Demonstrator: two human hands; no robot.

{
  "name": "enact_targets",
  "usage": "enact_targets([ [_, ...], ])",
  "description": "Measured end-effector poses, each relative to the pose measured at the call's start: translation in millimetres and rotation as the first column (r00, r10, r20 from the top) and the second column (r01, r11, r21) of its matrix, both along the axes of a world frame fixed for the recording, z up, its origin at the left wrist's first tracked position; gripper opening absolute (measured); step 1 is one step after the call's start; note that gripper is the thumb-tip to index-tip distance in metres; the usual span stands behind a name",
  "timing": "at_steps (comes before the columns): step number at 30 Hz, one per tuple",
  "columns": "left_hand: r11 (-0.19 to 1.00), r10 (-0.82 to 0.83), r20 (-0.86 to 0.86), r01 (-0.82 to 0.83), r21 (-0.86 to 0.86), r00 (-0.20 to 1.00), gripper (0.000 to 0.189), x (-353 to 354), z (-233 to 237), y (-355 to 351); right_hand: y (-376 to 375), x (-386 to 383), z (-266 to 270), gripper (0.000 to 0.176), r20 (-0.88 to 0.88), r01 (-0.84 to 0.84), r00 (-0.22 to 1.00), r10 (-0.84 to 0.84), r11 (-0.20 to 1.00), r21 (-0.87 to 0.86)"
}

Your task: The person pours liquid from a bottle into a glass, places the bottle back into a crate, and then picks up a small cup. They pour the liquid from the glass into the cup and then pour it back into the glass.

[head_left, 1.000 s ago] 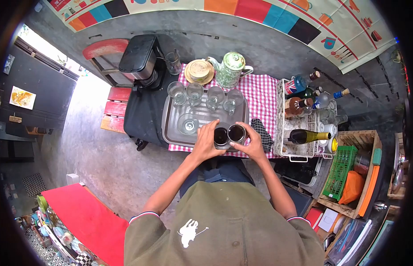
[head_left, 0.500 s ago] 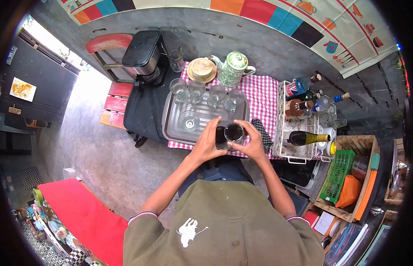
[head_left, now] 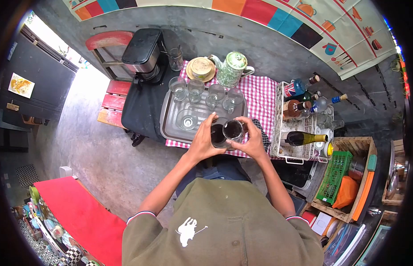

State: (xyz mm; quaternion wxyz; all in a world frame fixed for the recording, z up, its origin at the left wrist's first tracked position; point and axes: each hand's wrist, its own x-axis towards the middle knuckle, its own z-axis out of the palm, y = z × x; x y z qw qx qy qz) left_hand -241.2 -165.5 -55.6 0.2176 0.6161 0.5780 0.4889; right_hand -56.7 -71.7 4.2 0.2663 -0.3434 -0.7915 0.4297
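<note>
My left hand (head_left: 204,139) is wrapped round a glass of dark liquid (head_left: 218,134) over the front edge of the tray. Close against it, my right hand (head_left: 253,141) holds a second glass of dark liquid (head_left: 233,130), which looks slightly higher and tilted toward the first. Whether any liquid passes between them cannot be made out. Behind my hands lies a grey metal tray (head_left: 167,126) with several empty clear glasses along its back and one clear glass (head_left: 187,122) near its front left.
A green patterned teapot (head_left: 233,71) and a round lidded pot (head_left: 201,68) stand behind the tray. The coffee maker (head_left: 143,51) is at the back left. To the right, a white wire rack (head_left: 295,156) holds bottles, beside a wooden crate (head_left: 344,216).
The glass in my right hand has tipped a little and its rim has shifted slightly left. Both hands keep their hold, and the whole view has moved slightly.
</note>
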Motion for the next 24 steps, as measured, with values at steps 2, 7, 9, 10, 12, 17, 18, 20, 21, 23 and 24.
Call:
enact_targets([
  [2, 1.0, 0.009, 0.006, -0.009, 0.012, 1.0, 0.122, -0.2, 1.5, 0.4, 1.7, -1.3, 3.5, 0.072, 0.005, -0.017, 1.0, 0.017, 0.999, 0.03],
  [7, 1.0, 0.006, -0.017, -0.006, 0.009, 1.0, 0.124, -2.4, 11.3, 1.0, 5.2, -4.1, 8.8, 0.072, 0.023, -0.06, 0.998, 0.058, 0.993, 0.102],
  [9, 1.0, -0.009, 0.0, 0.009, -0.005, 1.0, 0.125, -3.2, 14.6, 0.0, 5.1, -5.6, 11.2, 0.072, 0.03, -0.066, 0.998, 0.063, 0.992, 0.11],
  [10, 1.0, -0.015, 0.01, 0.015, -0.011, 1.0, 0.126, -3.7, 15.6, -0.2, 4.8, -6.6, 12.0, 0.072, 0.035, -0.067, 0.997, 0.063, 0.992, 0.106],
  [12, 1.0, -0.018, 0.013, 0.018, -0.008, 1.0, 0.126, -4.5, 15.7, 0.1, 5.1, -8.0, 13.6, 0.071, 0.049, -0.078, 0.996, 0.072, 0.991, 0.112],
  [17, 1.0, -0.028, 0.044, 0.029, -0.006, 0.999, 0.125, -4.6, 14.6, 0.3, 4.8, -11.2, 14.8, 0.069, 0.062, -0.122, 0.992, 0.114, 0.981, 0.148],
  [18, 1.0, -0.027, 0.051, 0.027, -0.008, 0.998, 0.125, -4.0, 14.2, 0.1, 4.7, -11.7, 15.0, 0.069, 0.064, -0.126, 0.991, 0.118, 0.981, 0.149],
  [20, 1.0, -0.025, 0.065, 0.026, -0.013, 0.998, 0.125, -2.9, 13.2, 0.0, 4.6, -12.4, 15.9, 0.068, 0.069, -0.133, 0.99, 0.124, 0.98, 0.149],
  [21, 1.0, -0.025, 0.065, 0.025, -0.012, 0.998, 0.126, -2.9, 13.0, 0.1, 4.8, -12.8, 16.6, 0.068, 0.075, -0.135, 0.989, 0.125, 0.979, 0.153],
  [23, 1.0, -0.024, 0.066, 0.025, -0.01, 0.998, 0.126, -2.3, 12.7, 0.4, 5.0, -13.1, 18.1, 0.067, 0.089, -0.14, 0.988, 0.127, 0.977, 0.16],
  [24, 1.0, -0.025, 0.076, 0.026, -0.008, 0.997, 0.126, -2.2, 12.4, 0.7, 5.5, -13.5, 18.6, 0.067, 0.092, -0.145, 0.987, 0.131, 0.975, 0.169],
])
